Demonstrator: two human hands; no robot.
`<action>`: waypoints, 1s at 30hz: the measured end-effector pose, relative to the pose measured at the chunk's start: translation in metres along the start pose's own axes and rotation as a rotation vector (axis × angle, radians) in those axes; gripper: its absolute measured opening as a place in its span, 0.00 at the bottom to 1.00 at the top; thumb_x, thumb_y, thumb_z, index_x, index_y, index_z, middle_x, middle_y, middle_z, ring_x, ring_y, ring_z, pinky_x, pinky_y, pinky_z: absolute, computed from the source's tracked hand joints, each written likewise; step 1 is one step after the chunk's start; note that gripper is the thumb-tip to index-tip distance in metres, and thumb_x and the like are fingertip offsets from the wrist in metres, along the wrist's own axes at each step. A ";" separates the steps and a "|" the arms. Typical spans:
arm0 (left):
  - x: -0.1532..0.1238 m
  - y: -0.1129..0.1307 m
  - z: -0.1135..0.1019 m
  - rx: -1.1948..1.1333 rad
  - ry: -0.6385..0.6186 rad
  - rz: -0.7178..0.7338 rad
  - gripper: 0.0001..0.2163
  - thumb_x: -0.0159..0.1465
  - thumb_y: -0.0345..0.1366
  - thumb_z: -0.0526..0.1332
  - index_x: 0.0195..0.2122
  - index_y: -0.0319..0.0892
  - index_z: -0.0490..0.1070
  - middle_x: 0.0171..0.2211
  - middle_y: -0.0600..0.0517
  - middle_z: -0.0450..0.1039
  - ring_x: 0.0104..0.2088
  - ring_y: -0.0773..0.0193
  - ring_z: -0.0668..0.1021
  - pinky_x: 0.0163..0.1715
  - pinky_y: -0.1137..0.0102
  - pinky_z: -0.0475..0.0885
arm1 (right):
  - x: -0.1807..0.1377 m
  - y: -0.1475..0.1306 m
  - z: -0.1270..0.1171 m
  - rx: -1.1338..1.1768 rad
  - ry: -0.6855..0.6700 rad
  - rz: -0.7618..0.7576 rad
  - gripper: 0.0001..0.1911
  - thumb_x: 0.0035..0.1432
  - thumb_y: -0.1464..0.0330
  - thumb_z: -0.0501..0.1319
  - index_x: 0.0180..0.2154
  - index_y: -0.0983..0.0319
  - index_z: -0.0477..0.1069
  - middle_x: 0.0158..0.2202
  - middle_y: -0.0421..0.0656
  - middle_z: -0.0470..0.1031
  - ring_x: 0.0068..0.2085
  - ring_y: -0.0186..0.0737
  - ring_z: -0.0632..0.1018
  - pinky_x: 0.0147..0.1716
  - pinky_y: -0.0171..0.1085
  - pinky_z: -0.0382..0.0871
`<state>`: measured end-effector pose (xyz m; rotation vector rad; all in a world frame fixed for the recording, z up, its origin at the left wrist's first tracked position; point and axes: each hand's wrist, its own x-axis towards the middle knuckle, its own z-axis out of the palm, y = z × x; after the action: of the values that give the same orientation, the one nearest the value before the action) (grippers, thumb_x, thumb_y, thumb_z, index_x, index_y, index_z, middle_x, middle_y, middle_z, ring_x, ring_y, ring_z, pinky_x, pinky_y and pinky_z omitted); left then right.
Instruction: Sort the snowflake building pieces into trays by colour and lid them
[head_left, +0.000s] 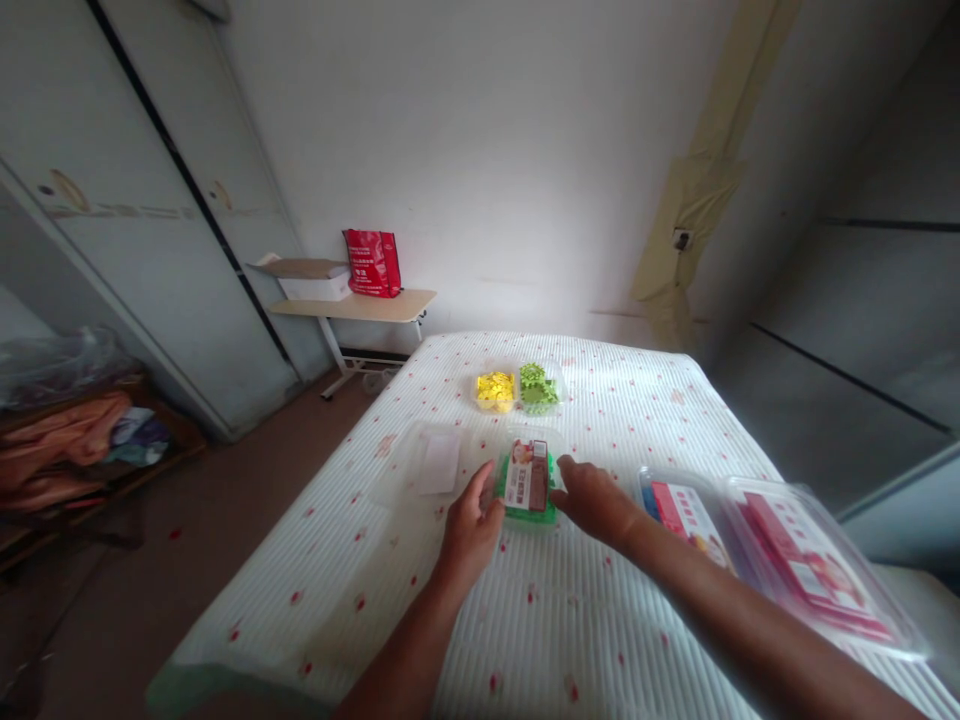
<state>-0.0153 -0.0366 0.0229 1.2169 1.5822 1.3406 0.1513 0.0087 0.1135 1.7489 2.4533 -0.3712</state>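
A small clear box with green contents and a red-and-white label [529, 482] lies on the white dotted bedsheet [525, 620]. My left hand [471, 528] grips its left edge, thumb against the side. My right hand [596, 498] holds its right edge with curled fingers. Further back stand a clear tub of yellow pieces [496, 390] and a clear tub of green pieces [538, 388], side by side. An empty clear lid or tray [427, 462] lies to the left of the held box.
Two larger clear boxes with red and blue labels [780, 565] sit at the right bed edge. A small side table [352, 305] with a red bag [373, 262] and a white box stands by the wall. Clothes lie on a shelf [75, 440] at left.
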 end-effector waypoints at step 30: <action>-0.015 -0.006 -0.003 -0.086 -0.072 0.091 0.32 0.53 0.35 0.61 0.60 0.45 0.54 0.54 0.46 0.66 0.52 0.56 0.70 0.53 0.63 0.64 | -0.016 0.001 -0.006 -0.007 -0.042 -0.108 0.33 0.45 0.58 0.64 0.51 0.66 0.63 0.42 0.56 0.75 0.45 0.55 0.75 0.39 0.43 0.65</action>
<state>-0.0150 -0.0514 0.0174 1.2828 1.4195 1.3918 0.1581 -0.0040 0.1232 1.5938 2.5223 -0.4046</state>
